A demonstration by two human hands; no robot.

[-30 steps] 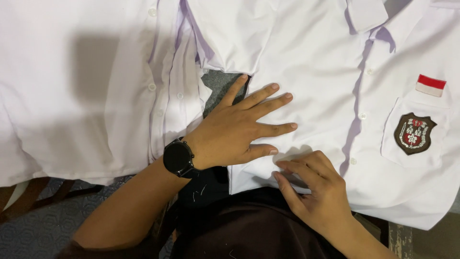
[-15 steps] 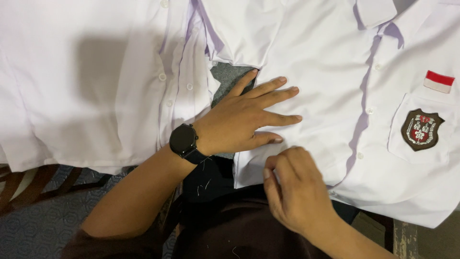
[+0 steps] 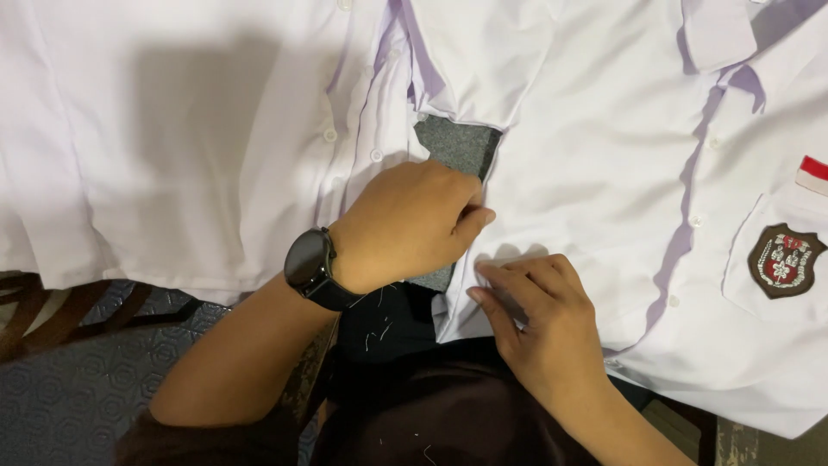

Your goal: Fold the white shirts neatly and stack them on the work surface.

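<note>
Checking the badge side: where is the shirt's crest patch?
In the head view, the crest patch sits far right on the shirt pocket, below a red-white flag patch.

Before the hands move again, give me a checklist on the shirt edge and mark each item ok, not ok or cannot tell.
1. Left hand curled at the edge of the right-side white shirt: ok.
2. Right hand flat on that shirt's lower front, fingertips at the edge: ok.
3. Fabric actually pinched between the left fingers: cannot tell, the fist hides it.
4. Grey cloth shows in the gap between the two shirts: ok.
5. Left-side white shirt lies flat, apart from the right hand: ok.
6. Pocket badge uncovered: ok.
</note>
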